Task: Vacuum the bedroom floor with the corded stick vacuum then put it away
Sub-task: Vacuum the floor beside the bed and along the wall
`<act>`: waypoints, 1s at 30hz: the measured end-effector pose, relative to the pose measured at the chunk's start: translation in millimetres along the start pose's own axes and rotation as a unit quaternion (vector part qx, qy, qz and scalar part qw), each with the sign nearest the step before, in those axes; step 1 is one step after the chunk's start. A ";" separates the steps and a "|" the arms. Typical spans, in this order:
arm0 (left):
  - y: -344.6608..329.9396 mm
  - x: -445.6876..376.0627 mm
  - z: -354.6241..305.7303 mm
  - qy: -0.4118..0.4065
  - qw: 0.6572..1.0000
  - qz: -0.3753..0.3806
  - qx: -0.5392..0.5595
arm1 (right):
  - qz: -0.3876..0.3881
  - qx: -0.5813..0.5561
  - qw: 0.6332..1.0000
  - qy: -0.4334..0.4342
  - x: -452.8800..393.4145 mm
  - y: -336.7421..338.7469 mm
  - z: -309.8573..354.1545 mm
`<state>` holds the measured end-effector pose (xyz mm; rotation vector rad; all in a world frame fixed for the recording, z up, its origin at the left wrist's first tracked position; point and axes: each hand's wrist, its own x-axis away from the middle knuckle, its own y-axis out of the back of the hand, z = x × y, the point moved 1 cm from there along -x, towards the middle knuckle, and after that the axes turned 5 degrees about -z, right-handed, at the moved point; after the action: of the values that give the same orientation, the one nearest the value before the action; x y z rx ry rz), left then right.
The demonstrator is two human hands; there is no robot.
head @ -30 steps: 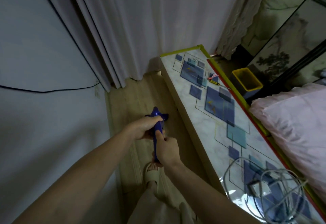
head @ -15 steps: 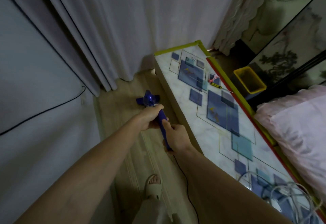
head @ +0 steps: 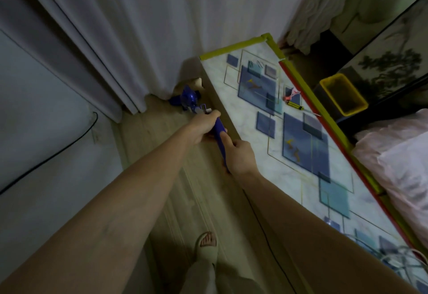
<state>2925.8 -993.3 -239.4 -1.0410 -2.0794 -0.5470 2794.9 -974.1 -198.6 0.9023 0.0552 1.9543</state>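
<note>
A blue stick vacuum [head: 188,100] reaches along the narrow strip of wooden floor [head: 150,131] between the wall and a long table. Its head lies at the foot of the white curtain [head: 162,27], partly under the hem. My left hand [head: 201,126] grips the upper part of the blue handle. My right hand [head: 239,157] grips the handle lower down, thumb laid along it. The vacuum's thin black cord [head: 266,235] trails back over the floor beside the table.
A long table [head: 301,173] with a patterned marble-look top lines the right side, holding a screwdriver [head: 294,104] and coiled white cable [head: 393,263]. A yellow bin [head: 342,95] and pink bedding [head: 398,154] lie beyond. A black cable [head: 58,152] runs along the left wall. My sandalled foot [head: 207,246] stands below.
Both hands have pushed the vacuum forward, away from me. Its head has gone from the open floor to the foot of the curtain.
</note>
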 end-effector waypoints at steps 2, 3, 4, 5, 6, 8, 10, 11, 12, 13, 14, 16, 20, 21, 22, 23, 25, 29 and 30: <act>4.0 -11.8 -8.8 -0.008 1.000 -0.001 0.005 | -0.005 0.005 1.000 0.007 -13.8 -5.6 7.4; 5.7 -17.5 -12.9 -0.012 1.000 0.001 0.007 | -0.008 0.007 1.000 0.008 -21.2 -7.9 11.3; 6.9 -22.8 -16.9 -0.016 1.000 0.001 0.007 | -0.011 0.009 1.000 0.009 -28.2 -9.9 14.9; 8.0 -26.8 -20.3 -0.018 1.000 0.001 0.007 | -0.012 0.013 1.000 0.008 -34.2 -11.8 17.7; 9.0 -30.0 -22.4 -0.021 1.000 0.002 0.008 | -0.011 0.018 1.000 0.007 -38.5 -13.4 19.0; 9.6 -33.4 -22.1 -0.023 1.000 0.009 0.006 | -0.008 0.019 1.000 0.004 -40.4 -14.1 18.0; 10.0 -32.8 -16.9 -0.023 1.000 0.019 0.001 | -0.003 0.009 1.000 0.003 -34.4 -12.7 13.2; 10.2 -31.5 -14.3 -0.022 1.000 0.023 0.000 | 0.001 0.006 1.000 0.003 -30.9 -11.7 11.2; 10.8 -29.8 -12.4 -0.025 0.999 0.024 0.000 | 0.006 0.005 1.000 0.005 -28.5 -11.3 10.4; 11.7 -28.1 -11.2 -0.028 0.999 0.022 0.001 | 0.011 0.009 1.000 0.008 -27.5 -11.4 10.4; 12.7 -28.1 -9.9 -0.030 0.999 0.017 0.005 | 0.016 0.015 1.000 0.010 -27.8 -11.9 11.0; 13.1 -28.1 -6.8 -0.026 1.000 0.004 0.013 | 0.027 0.031 0.999 0.005 -29.8 -13.3 11.3; 9.9 -15.4 4.5 0.003 1.000 0.006 0.017 | 0.038 0.026 0.999 -0.019 -19.5 -9.4 0.8; 8.6 -9.9 7.8 0.010 1.000 0.009 0.014 | 0.038 0.018 0.999 -0.023 -13.0 -6.6 -2.8; 7.3 -3.9 11.6 0.015 1.000 0.011 0.009 | 0.039 0.010 0.999 -0.028 -5.2 -3.4 -6.0; 5.9 3.5 15.4 0.020 1.000 0.013 0.001 | 0.040 0.002 0.999 -0.034 4.0 0.0 -8.9; 2.1 20.3 23.2 0.029 0.999 0.018 -0.022 | 0.043 -0.013 0.998 -0.050 24.1 6.3 -14.8; -8.8 60.5 42.8 0.047 0.997 0.025 -0.059 | 0.048 -0.040 0.995 -0.078 68.9 19.3 -31.9; -12.6 71.8 48.4 0.051 0.997 0.025 -0.060 | 0.051 -0.042 0.994 -0.081 80.0 24.4 -36.4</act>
<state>2866.2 -933.6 -215.8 -1.1076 -1.9457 -0.6921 2732.4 -914.0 -170.2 1.0219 -0.1705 1.9548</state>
